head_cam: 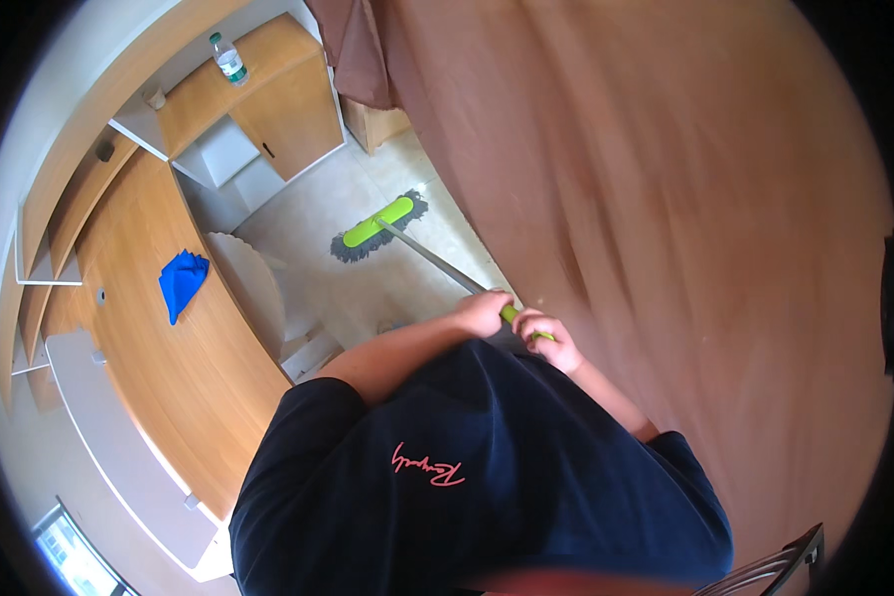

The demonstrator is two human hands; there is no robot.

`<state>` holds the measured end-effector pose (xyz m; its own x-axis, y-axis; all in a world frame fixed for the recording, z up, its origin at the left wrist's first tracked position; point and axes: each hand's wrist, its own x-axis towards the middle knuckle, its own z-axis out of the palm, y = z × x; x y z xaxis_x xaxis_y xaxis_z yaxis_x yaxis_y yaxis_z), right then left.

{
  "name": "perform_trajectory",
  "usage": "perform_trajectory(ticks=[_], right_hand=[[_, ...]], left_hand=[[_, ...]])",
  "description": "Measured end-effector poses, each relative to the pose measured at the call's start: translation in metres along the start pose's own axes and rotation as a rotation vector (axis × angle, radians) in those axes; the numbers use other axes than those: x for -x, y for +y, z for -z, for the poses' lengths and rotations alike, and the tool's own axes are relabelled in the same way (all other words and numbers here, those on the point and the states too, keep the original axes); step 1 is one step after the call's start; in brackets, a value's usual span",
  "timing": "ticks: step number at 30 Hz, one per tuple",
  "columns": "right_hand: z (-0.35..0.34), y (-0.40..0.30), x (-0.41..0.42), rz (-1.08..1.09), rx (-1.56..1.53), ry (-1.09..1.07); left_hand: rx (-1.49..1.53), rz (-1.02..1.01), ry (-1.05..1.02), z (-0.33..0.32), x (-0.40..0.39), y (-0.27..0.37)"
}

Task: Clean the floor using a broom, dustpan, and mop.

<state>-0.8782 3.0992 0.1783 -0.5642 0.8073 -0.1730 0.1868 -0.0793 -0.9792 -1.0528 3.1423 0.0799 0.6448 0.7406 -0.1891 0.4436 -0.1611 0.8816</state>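
Note:
A flat dust mop with a lime-green plate (pixel 387 217) and a grey yarn fringe (pixel 352 252) rests on the pale tiled floor (pixel 305 223). Its grey pole (pixel 439 262) slants from the mop head towards my body. My left hand (pixel 484 311) is closed round the pole just below the green grip (pixel 508 314). Nearer my chest, my right hand (pixel 550 339) grasps the green end of the same pole. Both hands are in front of my dark T-shirt, close to the edge of a brown cloth-covered surface (pixel 641 186).
On the left, a wooden desk (pixel 216 372) bears a crumpled blue cloth (pixel 184 281). A round-topped seat (pixel 246 287) stands beside it on the floor. Beyond is a low wooden cabinet (pixel 290 112) with a plastic bottle (pixel 229 61) on top. Brown fabric (pixel 354 59) hangs nearby.

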Motion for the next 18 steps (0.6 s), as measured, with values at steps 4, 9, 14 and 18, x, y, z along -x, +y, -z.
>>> perform_trajectory(ticks=[4,9,14,18], right_hand=[[-0.010,0.028,-0.023,0.046,-0.066,0.049],[-0.026,0.053,-0.017,0.037,-0.059,0.067],[0.009,0.045,0.050,0.052,-0.043,0.069],[0.043,0.014,0.112,0.018,-0.080,0.084]], left_hand=[[-0.036,0.093,0.127,0.001,0.000,-0.018],[-0.135,0.185,0.202,-0.018,0.010,-0.015],[-0.124,0.130,0.068,-0.062,-0.004,0.032],[0.018,0.085,-0.010,-0.107,-0.013,0.086]])
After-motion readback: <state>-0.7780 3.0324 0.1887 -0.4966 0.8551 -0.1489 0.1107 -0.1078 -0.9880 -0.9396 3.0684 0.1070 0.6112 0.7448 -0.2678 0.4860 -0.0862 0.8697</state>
